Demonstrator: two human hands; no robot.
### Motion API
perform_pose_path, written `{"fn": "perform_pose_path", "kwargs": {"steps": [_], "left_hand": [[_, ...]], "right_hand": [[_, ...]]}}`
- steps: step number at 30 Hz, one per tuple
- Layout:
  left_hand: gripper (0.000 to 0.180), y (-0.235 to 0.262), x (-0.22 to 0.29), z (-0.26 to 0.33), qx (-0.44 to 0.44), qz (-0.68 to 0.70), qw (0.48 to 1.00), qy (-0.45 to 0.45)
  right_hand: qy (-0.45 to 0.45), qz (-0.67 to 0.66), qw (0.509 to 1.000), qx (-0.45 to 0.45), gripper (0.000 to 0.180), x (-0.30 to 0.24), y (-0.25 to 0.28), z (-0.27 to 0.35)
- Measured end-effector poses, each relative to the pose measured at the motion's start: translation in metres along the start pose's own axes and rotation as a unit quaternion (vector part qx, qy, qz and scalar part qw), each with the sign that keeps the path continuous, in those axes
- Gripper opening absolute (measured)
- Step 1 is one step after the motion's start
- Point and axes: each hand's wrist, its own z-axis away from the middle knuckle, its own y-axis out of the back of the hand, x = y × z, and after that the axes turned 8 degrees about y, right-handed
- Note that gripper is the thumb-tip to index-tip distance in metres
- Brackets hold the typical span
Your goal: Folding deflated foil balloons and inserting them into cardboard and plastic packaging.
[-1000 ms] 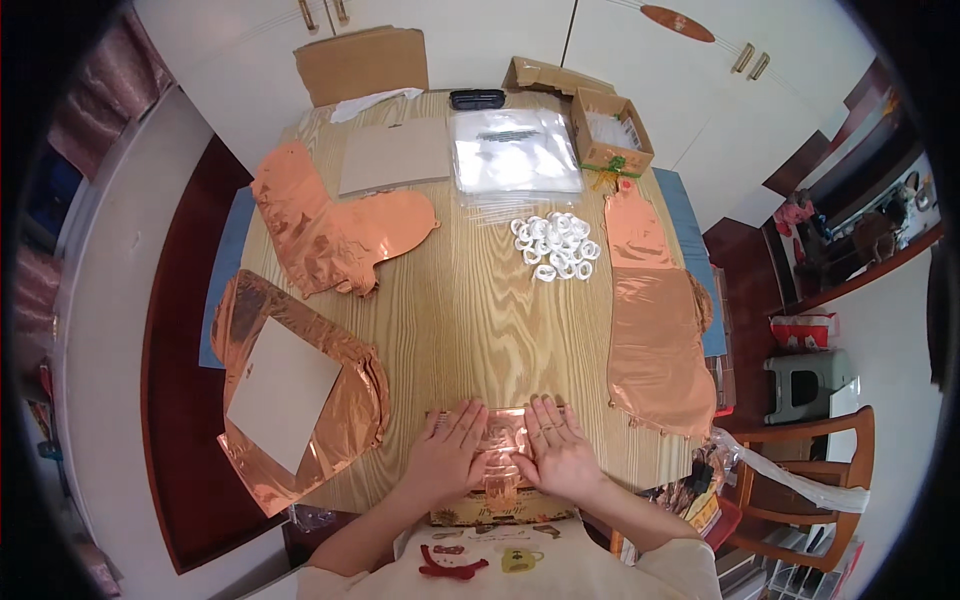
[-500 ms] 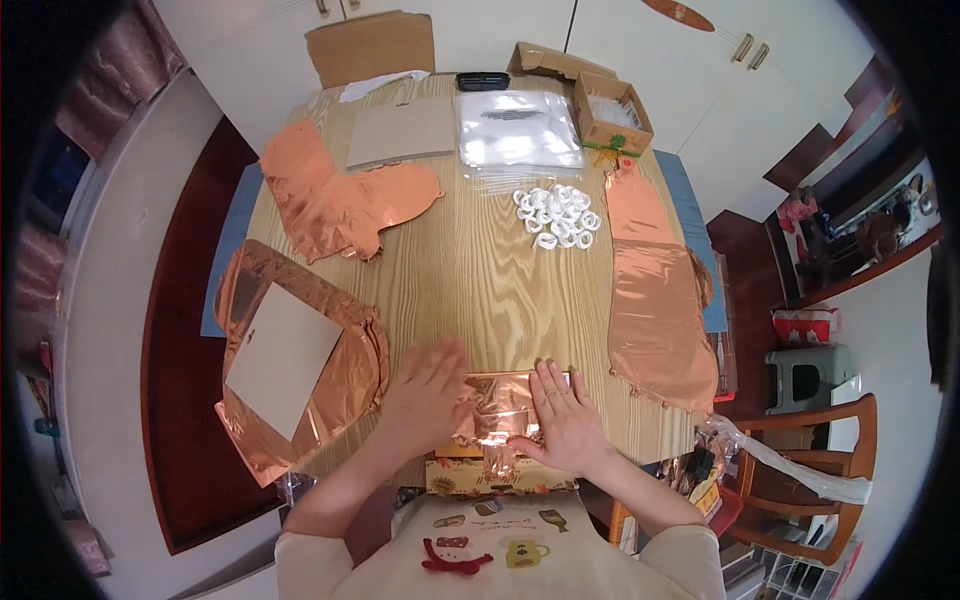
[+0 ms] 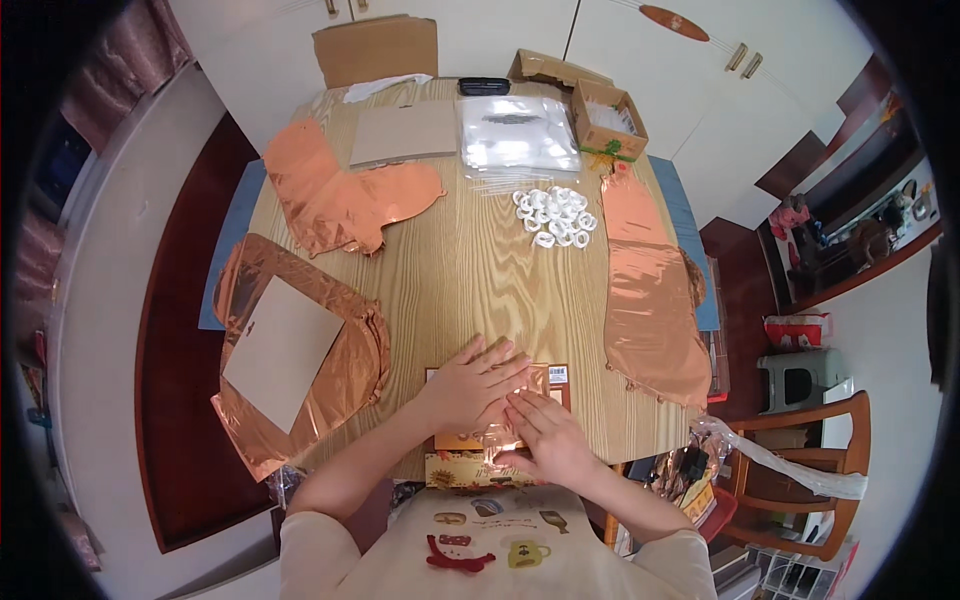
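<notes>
Near the table's front edge, a narrow folded piece of shiny copper-coloured foil [image 3: 499, 447] lies on a printed orange and cream card [image 3: 460, 470]. My left hand [image 3: 468, 390] lies flat across the foil's upper part, fingers stretched to the right. Just below and right of it, my right hand [image 3: 552, 440] rests on the foil with fingers extended and thumb apart. The two hands meet at the fingertips and cover much of the foil. A small white label shows at the card's top right corner.
Flat copper foil balloons lie at far left [image 3: 320, 195], near left under a grey-beige board [image 3: 283, 352], and right [image 3: 655, 300]. Farther back are white ribbon rolls [image 3: 555, 215], clear plastic bags [image 3: 518, 140], another board [image 3: 403, 133] and a small carton [image 3: 610, 122]. A wooden chair [image 3: 855, 450] stands right.
My left hand has come down from the left onto the foil, and my right hand has shifted left. The foil is now narrower, exposing the card's right side.
</notes>
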Motion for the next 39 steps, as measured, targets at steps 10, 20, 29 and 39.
{"fn": "perform_pose_path", "kwargs": {"steps": [10, 20, 29, 39], "left_hand": [[0.055, 0.0, -0.005, -0.001, -0.042, 0.012, 0.999, 0.0], [0.052, 0.008, -0.009, -0.006, -0.12, 0.051, 0.991, 0.023], [0.052, 0.005, -0.012, -0.006, -0.129, 0.061, 0.989, 0.024], [0.053, -0.002, -0.014, -0.003, -0.096, 0.043, 0.994, 0.005]], "right_hand": [[-0.043, 0.022, 0.999, 0.023, 0.031, -0.002, -0.01, -0.006], [0.062, 0.123, 0.987, 0.078, 0.014, 0.012, 0.001, -0.028], [0.159, 0.268, 0.948, 0.058, 0.016, 0.005, 0.007, -0.029], [0.123, 0.198, 0.971, 0.046, 0.011, -0.001, -0.005, -0.018]]}}
